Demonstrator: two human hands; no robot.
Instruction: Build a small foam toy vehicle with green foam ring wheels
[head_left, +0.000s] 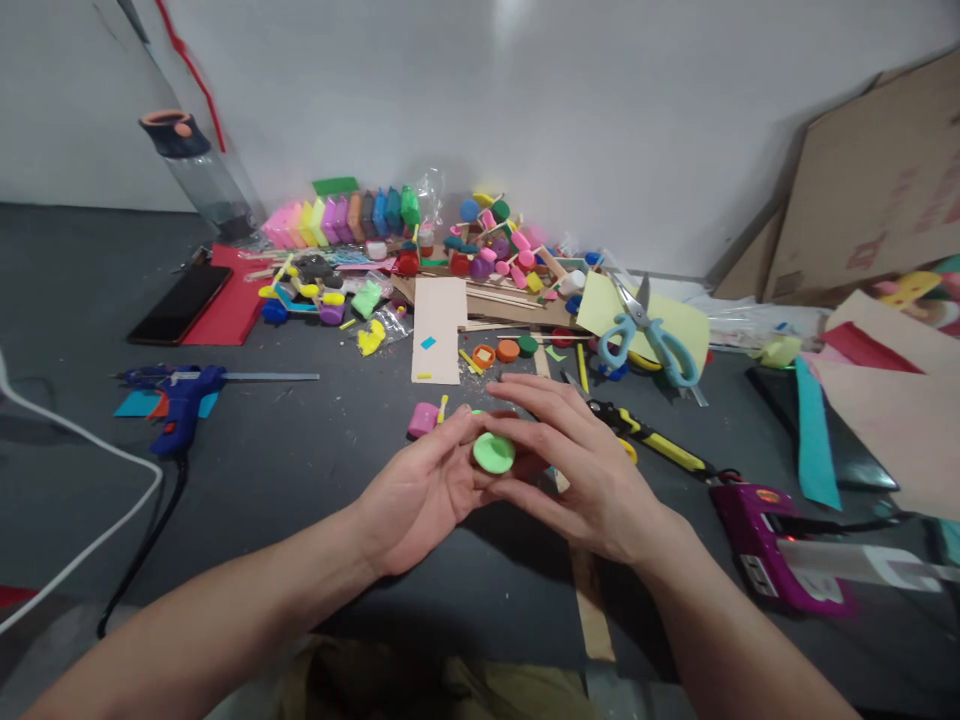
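A flattened light-green clay disc (494, 453) is between my two hands, above the near middle of the table. My left hand (427, 505) is turned palm up, and the disc rests against its fingers, which are partly hidden. From the right, my right hand (585, 470) curves over it, thumb and forefinger at the disc's edges. Just beyond my left hand lie a purple clay piece (424, 420) and a small yellow stick (443, 408). A cream card strip (439, 335) lies farther back, with small blue and yellow scraps on it.
At left are a blue glue gun (180, 395), a phone (180, 303) and a bottle (202, 175). Colourful clay packs (345, 217) line the back. Scissors (645, 330), a yellow-black cutter (660, 440) and a purple power strip (780, 550) lie at right.
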